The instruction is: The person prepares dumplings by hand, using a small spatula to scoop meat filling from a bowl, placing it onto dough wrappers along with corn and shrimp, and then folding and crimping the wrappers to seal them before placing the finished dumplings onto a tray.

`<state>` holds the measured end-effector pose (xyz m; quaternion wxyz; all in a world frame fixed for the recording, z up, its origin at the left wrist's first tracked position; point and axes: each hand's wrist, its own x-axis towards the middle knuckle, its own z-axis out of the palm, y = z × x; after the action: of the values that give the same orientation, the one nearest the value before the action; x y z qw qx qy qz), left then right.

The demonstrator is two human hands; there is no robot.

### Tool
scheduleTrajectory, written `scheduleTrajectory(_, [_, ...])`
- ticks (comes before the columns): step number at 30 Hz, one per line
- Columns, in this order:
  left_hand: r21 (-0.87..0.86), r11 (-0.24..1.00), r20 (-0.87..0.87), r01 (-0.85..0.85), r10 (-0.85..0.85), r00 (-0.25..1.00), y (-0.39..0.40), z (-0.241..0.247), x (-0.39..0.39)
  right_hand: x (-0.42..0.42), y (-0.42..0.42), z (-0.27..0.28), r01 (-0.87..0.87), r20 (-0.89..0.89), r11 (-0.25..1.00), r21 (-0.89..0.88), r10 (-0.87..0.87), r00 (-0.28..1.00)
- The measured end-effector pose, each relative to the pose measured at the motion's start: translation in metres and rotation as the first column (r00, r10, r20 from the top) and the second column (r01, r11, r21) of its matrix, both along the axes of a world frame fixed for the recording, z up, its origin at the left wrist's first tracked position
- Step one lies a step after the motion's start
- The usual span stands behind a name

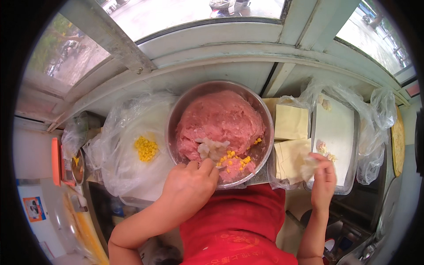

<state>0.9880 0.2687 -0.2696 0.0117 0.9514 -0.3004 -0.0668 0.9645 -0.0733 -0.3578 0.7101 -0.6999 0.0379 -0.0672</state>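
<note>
A large steel bowl [269, 132] in front of me holds a mound of pink minced meat [222, 112]. Pale, raw-looking peeled shrimp [212, 148] and corn kernels [243, 161] lie on the meat at its near side. My left hand [193, 180] is curled over the bowl's near rim, fingertips by the shrimp; whether it grips something is hidden. My right hand [323, 180] pinches a blurred, folded wonton [308, 169] between the near stack of square dough wrappers [288, 159] and a white-lined tray [338, 132]. Several finished wontons [321, 146] sit on that tray.
Left of the bowl, a plastic-covered tray [122, 179] carries a corn pile [145, 149]. A second wrapper stack [291, 122] stands behind the near one. Loose clear plastic [377, 132] bunches beside the right tray. A window frame [212, 53] runs along the back.
</note>
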Motion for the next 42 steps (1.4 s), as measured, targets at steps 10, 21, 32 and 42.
scheduleTrajectory(10, [-0.283,0.959,-0.042,0.033,-0.046,0.998,0.010,-0.033,0.006,-0.015,0.034,0.003,-0.078,0.078,-0.009,0.997,0.012,0.997])
scheduleTrajectory(21, [-0.572,0.770,-0.268,-0.283,0.151,0.952,0.014,-0.034,-0.021,-0.048,0.135,0.020,0.261,-0.380,0.686,0.679,0.024,0.925])
scheduleTrajectory(32, [-0.584,0.805,0.087,0.106,-0.068,0.994,0.001,-0.047,-0.069,-0.044,0.163,0.029,0.453,-0.503,0.461,0.763,-0.015,0.864])
scheduleTrajectory(42, [-0.719,0.645,-0.254,-0.260,0.104,0.962,-0.011,-0.052,-0.048,-0.038,0.157,0.031,0.379,-0.436,0.436,0.816,0.035,0.899])
